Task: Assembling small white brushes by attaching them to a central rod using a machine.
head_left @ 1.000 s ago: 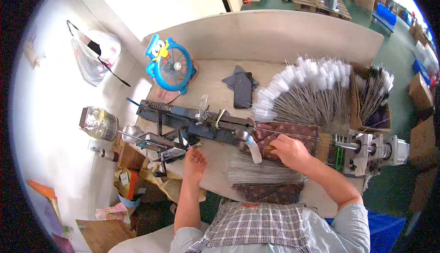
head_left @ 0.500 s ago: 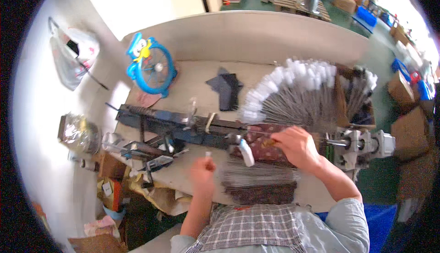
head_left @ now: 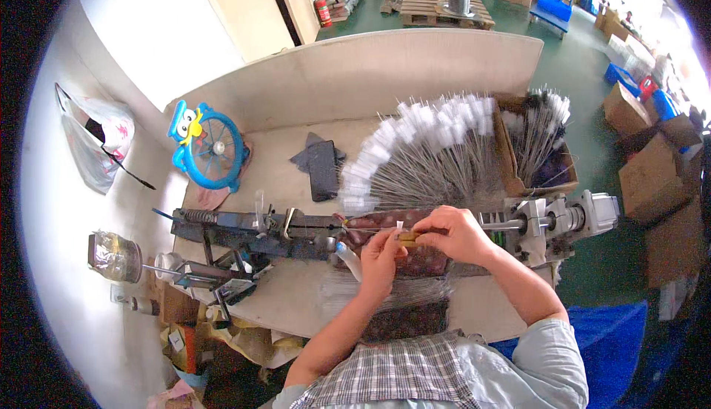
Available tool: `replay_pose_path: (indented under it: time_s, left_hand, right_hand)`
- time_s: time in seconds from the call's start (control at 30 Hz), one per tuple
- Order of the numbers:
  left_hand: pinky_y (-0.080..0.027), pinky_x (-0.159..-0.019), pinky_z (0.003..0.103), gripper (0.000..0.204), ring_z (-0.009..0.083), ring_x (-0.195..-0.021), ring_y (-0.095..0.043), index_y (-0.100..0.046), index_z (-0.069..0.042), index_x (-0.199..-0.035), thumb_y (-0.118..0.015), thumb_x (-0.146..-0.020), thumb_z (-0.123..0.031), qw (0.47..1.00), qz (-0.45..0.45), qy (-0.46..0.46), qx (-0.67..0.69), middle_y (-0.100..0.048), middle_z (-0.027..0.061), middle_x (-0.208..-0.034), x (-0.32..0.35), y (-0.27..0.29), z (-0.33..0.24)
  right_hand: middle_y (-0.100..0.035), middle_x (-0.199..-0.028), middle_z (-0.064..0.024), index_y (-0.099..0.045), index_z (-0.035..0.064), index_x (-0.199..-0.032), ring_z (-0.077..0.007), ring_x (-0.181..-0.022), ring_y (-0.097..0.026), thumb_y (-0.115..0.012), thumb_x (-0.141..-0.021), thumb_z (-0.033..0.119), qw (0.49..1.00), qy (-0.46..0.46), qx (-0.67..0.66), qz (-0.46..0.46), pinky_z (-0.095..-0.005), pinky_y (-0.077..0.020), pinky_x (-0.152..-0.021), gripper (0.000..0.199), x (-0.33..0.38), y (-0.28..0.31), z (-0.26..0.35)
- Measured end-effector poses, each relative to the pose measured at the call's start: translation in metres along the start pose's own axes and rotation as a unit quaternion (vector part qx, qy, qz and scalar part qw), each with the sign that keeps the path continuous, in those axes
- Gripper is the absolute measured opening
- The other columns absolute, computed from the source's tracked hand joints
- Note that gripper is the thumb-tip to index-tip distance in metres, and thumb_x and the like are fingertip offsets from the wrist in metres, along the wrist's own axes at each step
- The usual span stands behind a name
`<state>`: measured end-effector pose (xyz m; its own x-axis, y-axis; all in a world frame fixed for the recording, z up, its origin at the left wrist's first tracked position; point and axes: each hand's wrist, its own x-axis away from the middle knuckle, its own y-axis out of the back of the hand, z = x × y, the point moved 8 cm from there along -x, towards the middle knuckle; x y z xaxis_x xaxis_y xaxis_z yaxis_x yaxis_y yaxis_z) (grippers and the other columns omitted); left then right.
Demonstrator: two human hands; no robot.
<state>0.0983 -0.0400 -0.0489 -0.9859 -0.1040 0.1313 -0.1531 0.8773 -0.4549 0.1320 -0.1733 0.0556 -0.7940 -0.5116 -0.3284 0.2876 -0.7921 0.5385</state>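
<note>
My left hand [head_left: 379,262] is closed in a pinch, with a small white piece [head_left: 400,225] sticking up at its fingertips. Right beside it, my right hand [head_left: 458,235] grips a small yellowish piece [head_left: 407,239], its kind unclear; the fingertips of both hands nearly meet there. Under the hands lies a dark red dotted cloth [head_left: 433,263]. A long dark machine rail [head_left: 244,233] runs to the left, and a metal shaft [head_left: 503,225] points in from the right. A white tube-shaped thing [head_left: 348,259] leans beside my left hand. Thin metal wires [head_left: 415,290] lie bundled nearer my body.
Many white-bristled wire brushes [head_left: 422,138] fan out behind the hands. A cardboard box [head_left: 544,184] holds more brushes. A motor unit [head_left: 585,213] stands at right. A dark phone-like slab [head_left: 323,172] and a blue cartoon-headed fan [head_left: 213,150] stand farther back, before a raised board [head_left: 385,72].
My left hand has moved right and up, bringing the white piece to my right hand. My right hand still holds the yellowish piece. The head view has shifted.
</note>
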Motion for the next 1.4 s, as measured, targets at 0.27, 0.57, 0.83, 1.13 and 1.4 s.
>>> replay_pose_path:
  time_s: [0.27, 0.57, 0.83, 1.13, 1.4]
  left_hand:
    - [-0.045, -0.055, 0.024, 0.015, 0.0090, -0.061, -0.055, -0.060, -0.004, -0.093, -0.057, -0.090, -0.018, 0.987, -0.159, 0.008, 0.020, -0.061, 0.0036, -0.078, 0.014, 0.042, -0.028]
    - [-0.044, -0.050, 0.025, 0.019, 0.0107, -0.056, -0.054, -0.056, -0.005, -0.086, -0.055, -0.091, -0.023, 0.992, -0.091, 0.042, 0.077, -0.059, 0.0044, -0.070, 0.013, 0.043, -0.026]
    - [-0.045, -0.075, 0.029, 0.042, 0.0170, -0.081, -0.059, -0.053, -0.004, -0.103, -0.036, -0.096, -0.042, 0.987, -0.081, 0.098, 0.097, -0.061, 0.0082, -0.088, 0.012, 0.032, -0.031]
    - [-0.044, -0.082, 0.032, 0.028, 0.0155, -0.091, -0.056, -0.051, -0.005, -0.101, -0.041, -0.095, -0.031, 0.963, -0.134, 0.061, 0.225, -0.058, 0.0053, -0.096, 0.011, 0.035, -0.026]
    - [-0.047, -0.076, 0.027, 0.009, 0.0120, -0.083, -0.057, -0.053, -0.003, -0.095, -0.052, -0.089, -0.010, 0.965, -0.160, 0.011, 0.210, -0.058, 0.0038, -0.090, 0.009, 0.040, -0.021]
  right_hand:
    - [-0.059, -0.072, -0.0030, -0.066, 0.0098, -0.082, -0.0224, -0.072, -0.056, -0.067, -0.071, 0.018, 0.968, 0.121, 0.207, -0.077, -0.0350, -0.0465, -0.067, 0.014, -0.029, -0.011, 0.035]
    - [-0.063, -0.079, -0.0086, -0.066, 0.0078, -0.083, -0.0277, -0.081, -0.059, -0.061, -0.076, 0.024, 0.987, 0.012, 0.159, 0.033, -0.0373, -0.0475, -0.072, 0.018, -0.050, -0.062, 0.018]
    - [-0.064, -0.078, -0.0118, -0.068, 0.0074, -0.084, -0.0303, -0.079, -0.061, -0.062, -0.076, 0.030, 0.990, -0.115, 0.056, 0.053, -0.0387, -0.0484, -0.069, 0.025, -0.050, -0.063, 0.005]
    - [-0.060, -0.086, -0.0016, -0.064, 0.0115, -0.091, -0.0212, -0.090, -0.054, -0.067, -0.068, 0.028, 0.960, 0.067, 0.250, -0.109, -0.0356, -0.0419, -0.076, 0.029, -0.040, -0.072, 0.041]
    - [-0.062, -0.090, 0.0012, -0.069, 0.0174, -0.087, -0.0200, -0.092, -0.055, -0.070, -0.065, 0.020, 0.960, 0.135, 0.222, -0.107, -0.0346, -0.0434, -0.077, 0.023, -0.031, -0.062, 0.046]
